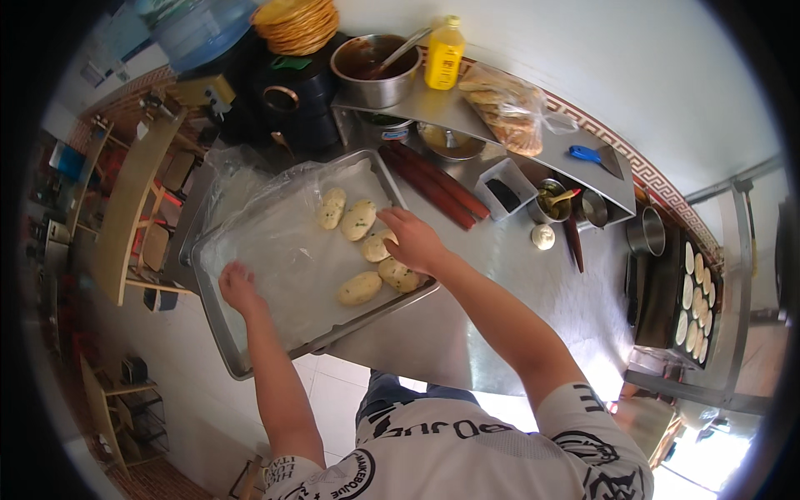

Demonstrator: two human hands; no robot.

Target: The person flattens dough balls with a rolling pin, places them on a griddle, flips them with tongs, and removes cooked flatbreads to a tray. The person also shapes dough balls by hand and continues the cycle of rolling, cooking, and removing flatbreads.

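Observation:
A metal baking tray (228, 350) lies tilted across the table's left end, with clear plastic film (275, 200) over its left and back part. Several oval dough pieces with green flecks (359, 289) rest in its right half. My right hand (412, 240) reaches over the tray's right edge, its fingers above or touching a dough piece (377, 246); the exact contact is hidden. My left hand (237, 289) is over the tray's left side, at the film, blurred, and I cannot tell whether it grips the film.
Two dark red rolling pins (437, 184) lie right of the tray. Beyond stand a white container (506, 187), a small pot with a spoon (551, 203) and a steel shelf (587, 169). Far right, a griddle (687, 350) holds several flat dough pieces. A dough ball (542, 237) sits on the table.

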